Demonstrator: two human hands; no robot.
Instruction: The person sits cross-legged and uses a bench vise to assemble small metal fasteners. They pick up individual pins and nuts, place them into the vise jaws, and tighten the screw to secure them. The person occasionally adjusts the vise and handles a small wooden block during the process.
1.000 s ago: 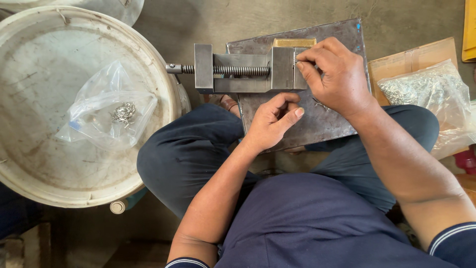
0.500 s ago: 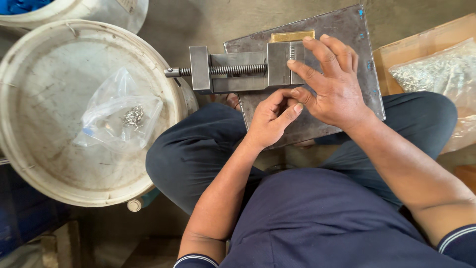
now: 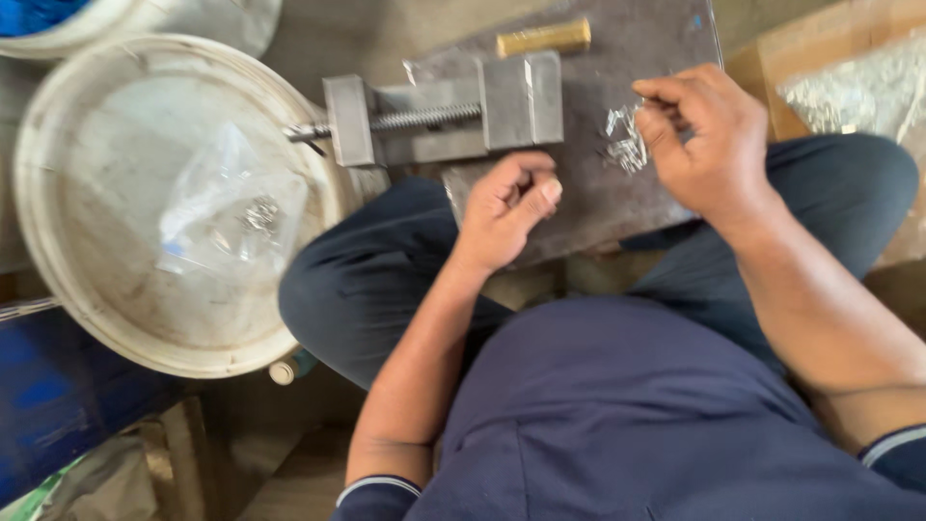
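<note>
Small metal parts, a shiny little pile of them, were sitting on the grey steel plate that was propped across the person's lap, just right of the vise. Only had the one head view to go by, and it was a bit smeary, so take the fine detail with a grain of salt.

The right hand was down at that pile with thumb and forefinger pinched together right over it. Looked like it was nipping one of the pieces, but the blur was too much for me to say whether anything was actually between the fingertips.

The left hand was curled into a loose fist near the front edge of the plate, just below the vise, thumb pressed on top of the folded fingers. Couldn't tell if it had something tucked inside.

The small grey machine vise lay flat on the plate's left end, its threaded screw poking out to the left over the edge. A short brass bar was lying on the plate behind the vise, not touching it.

Off to the left there was a big white bucket lid with a clear plastic bag on it, a few more metal bits inside. On the far right, a cardboard box held another clear bag of shiny parts.
</note>
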